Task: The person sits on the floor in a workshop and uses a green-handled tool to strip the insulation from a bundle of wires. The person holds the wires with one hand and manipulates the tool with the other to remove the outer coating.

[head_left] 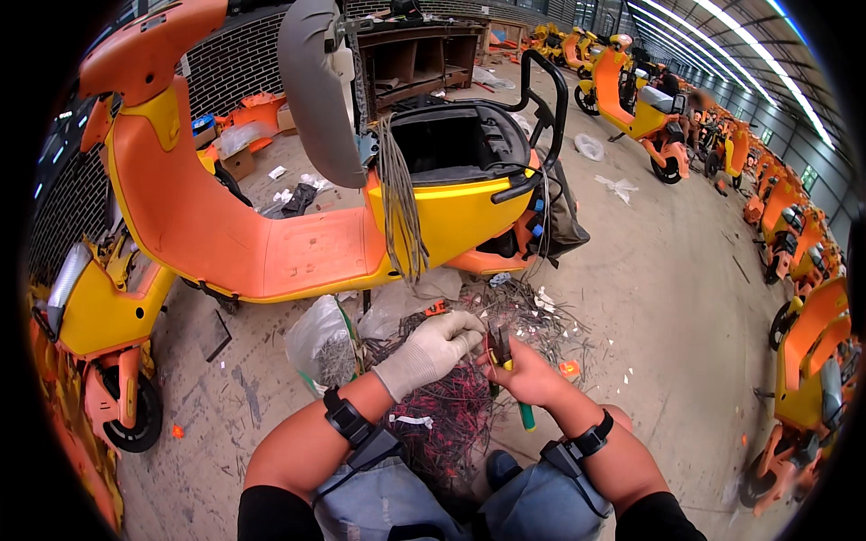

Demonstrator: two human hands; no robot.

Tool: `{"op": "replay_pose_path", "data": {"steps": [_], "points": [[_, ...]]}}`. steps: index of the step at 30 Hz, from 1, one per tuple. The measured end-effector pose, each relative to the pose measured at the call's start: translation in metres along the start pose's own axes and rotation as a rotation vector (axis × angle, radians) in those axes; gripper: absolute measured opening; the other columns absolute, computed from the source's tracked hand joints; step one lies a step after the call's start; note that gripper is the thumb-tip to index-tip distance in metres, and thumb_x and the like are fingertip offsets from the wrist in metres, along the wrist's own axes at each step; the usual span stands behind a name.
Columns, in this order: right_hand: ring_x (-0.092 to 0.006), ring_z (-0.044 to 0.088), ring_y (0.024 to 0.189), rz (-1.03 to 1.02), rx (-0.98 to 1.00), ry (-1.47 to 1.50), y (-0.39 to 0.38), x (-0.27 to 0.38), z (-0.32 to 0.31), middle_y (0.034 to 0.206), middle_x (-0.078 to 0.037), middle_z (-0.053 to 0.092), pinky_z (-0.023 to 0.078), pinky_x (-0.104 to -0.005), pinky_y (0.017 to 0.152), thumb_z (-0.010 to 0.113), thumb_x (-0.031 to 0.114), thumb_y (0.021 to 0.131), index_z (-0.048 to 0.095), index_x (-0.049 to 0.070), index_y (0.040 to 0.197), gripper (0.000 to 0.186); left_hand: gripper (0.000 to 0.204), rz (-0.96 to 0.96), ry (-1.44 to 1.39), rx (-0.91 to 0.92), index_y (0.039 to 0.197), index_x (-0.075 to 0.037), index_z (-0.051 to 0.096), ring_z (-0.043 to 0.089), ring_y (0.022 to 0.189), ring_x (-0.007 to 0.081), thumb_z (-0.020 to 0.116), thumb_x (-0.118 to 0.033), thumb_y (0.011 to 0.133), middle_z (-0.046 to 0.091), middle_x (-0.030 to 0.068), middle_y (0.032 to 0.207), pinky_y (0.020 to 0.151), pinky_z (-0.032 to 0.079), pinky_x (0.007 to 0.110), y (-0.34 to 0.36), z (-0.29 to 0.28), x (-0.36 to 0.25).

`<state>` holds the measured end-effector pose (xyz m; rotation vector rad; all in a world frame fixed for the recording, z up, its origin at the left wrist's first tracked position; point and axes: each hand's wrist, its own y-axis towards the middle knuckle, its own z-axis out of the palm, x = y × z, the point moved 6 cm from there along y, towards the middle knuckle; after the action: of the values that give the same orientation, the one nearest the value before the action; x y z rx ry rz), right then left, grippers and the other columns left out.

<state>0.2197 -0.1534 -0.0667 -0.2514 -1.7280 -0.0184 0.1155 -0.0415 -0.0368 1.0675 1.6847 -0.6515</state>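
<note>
My left hand (439, 350), in a pale work glove, is closed with its fingertips together. What it pinches, if anything, is too small to make out. Close to its right, my bare right hand (525, 371) grips a pair of cutting pliers (507, 361) with yellow and green handles, the dark jaws pointing up between the hands. Below both hands, in front of my knees, lies a heap of dark and reddish wire scraps (442, 424). Beyond them stands an orange and yellow scooter (460, 216), its grey seat (320, 95) tipped up. A bundle of grey cables (401, 207) hangs over its side.
A clear plastic bag (323, 344) with wire bits stands left of the heap. More clippings (541, 316) litter the concrete floor ahead. Another scooter (108, 316) is at the left. Rows of scooters (785, 216) line the right, with a person (696, 113) farther back.
</note>
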Motion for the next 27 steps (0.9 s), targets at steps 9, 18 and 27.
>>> {"op": "replay_pose_path", "data": {"steps": [9, 18, 27], "points": [[-0.0166, 0.057, 0.088, -0.058, -0.068, -0.217, 0.003, 0.001, -0.004, 0.095, -0.007, 0.061, 0.048, -0.0325, 0.082, 0.064, 0.006, 0.086, 0.053, 0.003, 0.111, 0.028, 0.016, -0.019, 0.062, 0.101, 0.097, -0.001, 0.063, 0.058, 0.079, 0.0112, 0.056, -0.015, 0.095, 0.063, 0.0054, 0.082, 0.073, 0.048, 0.028, 0.001, 0.009, -0.009], [-0.0285, 0.060, 0.106, -0.192, -0.186, -0.350, 0.008, -0.001, 0.000, 0.113, -0.017, 0.063, 0.046, -0.0365, 0.094, 0.065, 0.006, 0.085, 0.048, 0.004, 0.133, 0.051, 0.019, 0.004, 0.109, 0.074, 0.095, -0.002, 0.062, 0.062, 0.077, 0.0182, 0.055, -0.020, 0.095, 0.064, 0.0098, 0.081, 0.072, 0.049, 0.033, -0.004, 0.007, -0.004], [-0.0249, 0.060, 0.104, -0.189, -0.116, -0.442, 0.001, 0.011, -0.005, 0.110, -0.014, 0.064, 0.047, -0.0347, 0.091, 0.067, 0.010, 0.087, 0.049, 0.002, 0.132, 0.050, 0.019, 0.076, 0.223, 0.166, 0.097, -0.003, 0.065, 0.065, 0.081, 0.0229, 0.056, -0.020, 0.095, 0.066, 0.0126, 0.084, 0.076, 0.050, 0.033, -0.007, 0.011, -0.012]]}}
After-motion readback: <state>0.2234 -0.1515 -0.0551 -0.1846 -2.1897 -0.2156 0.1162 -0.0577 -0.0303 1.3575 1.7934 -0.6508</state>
